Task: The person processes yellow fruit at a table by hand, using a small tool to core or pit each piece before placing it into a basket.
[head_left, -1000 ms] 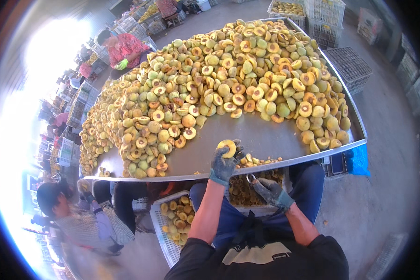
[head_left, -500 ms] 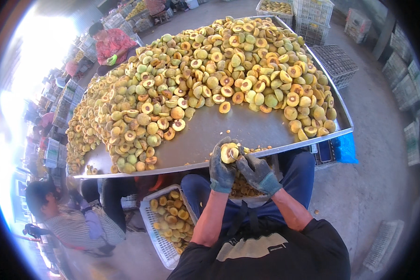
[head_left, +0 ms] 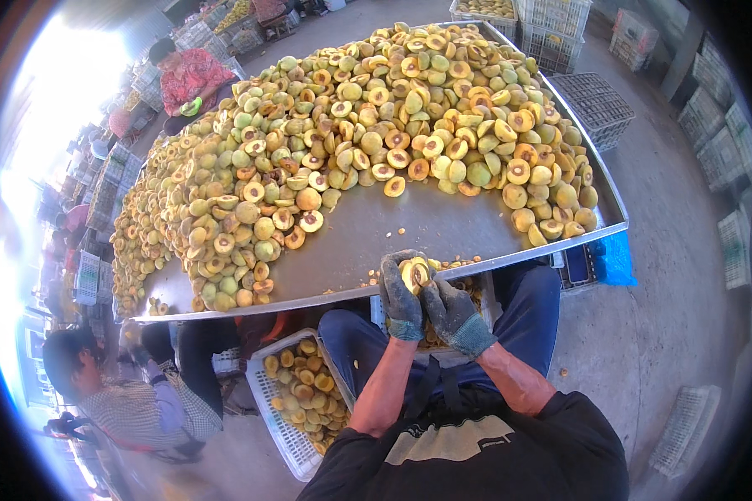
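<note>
Holding a halved peach [head_left: 415, 272] over the near edge of a metal table [head_left: 443, 230], the gloved left hand [head_left: 399, 294] cups it while the right hand [head_left: 453, 311] presses in. It looks soft, juicy, probably slippery; best gripped around the skin.

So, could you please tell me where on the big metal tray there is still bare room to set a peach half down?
The tray is bare along its near edge, between the fruit heap and the left hand and right hand, which hold a peach half. Only small scraps lie there. The far side and both ends are crowded.
</note>
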### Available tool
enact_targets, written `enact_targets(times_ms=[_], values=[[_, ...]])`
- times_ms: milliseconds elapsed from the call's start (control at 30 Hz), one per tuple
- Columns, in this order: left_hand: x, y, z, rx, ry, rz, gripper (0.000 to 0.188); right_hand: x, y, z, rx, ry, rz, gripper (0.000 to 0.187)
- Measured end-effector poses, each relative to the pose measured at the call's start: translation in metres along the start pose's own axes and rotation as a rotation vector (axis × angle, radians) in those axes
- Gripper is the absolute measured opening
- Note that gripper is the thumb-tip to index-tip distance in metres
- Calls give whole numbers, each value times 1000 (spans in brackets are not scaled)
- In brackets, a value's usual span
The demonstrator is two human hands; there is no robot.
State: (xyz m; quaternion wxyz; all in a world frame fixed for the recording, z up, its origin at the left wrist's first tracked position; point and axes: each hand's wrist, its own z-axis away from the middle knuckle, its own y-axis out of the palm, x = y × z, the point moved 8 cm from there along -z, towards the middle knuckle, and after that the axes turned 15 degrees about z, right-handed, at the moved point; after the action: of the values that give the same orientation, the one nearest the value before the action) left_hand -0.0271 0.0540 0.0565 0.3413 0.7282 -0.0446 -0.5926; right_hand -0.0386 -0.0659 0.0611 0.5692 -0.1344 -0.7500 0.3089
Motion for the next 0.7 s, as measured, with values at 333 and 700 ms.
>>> enact_targets(times_ms=[333,700], values=[[10,-18,-2,32,39,-159,37,-2,18,5,106,-245,97,18],[-6,-5,-2,174,179,-246,36,-12,21,9,285,66,-311,24]])
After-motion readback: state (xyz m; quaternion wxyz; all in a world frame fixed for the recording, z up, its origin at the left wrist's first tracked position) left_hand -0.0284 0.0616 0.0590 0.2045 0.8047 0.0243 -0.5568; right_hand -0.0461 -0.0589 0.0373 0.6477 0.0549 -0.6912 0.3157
